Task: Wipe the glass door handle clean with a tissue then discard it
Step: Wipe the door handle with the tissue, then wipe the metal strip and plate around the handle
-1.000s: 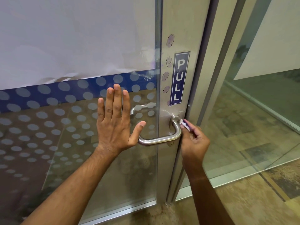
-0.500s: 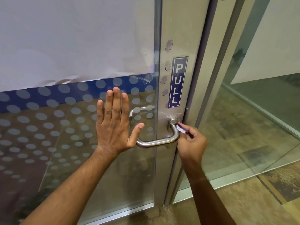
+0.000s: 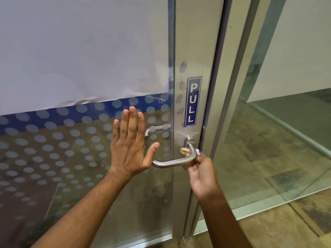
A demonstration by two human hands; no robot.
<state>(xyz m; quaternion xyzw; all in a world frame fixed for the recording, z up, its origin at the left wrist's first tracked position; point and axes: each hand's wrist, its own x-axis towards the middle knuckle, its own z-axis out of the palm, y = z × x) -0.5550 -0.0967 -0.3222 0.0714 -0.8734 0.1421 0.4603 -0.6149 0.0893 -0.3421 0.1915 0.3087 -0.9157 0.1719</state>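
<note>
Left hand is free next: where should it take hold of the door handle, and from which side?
Grip the door handle on its bare horizontal bar, coming from the left; the left hand lies flat there. The right hand and tissue crowd the right bend.

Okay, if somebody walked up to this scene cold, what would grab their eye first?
Likely the two hands at the middle: the left hand pressed flat, fingers straight, on the dotted glass door, and the right hand pinching a small white tissue around the bend of the steel handle. Just above, a blue PULL sign runs down the metal door frame.
</note>
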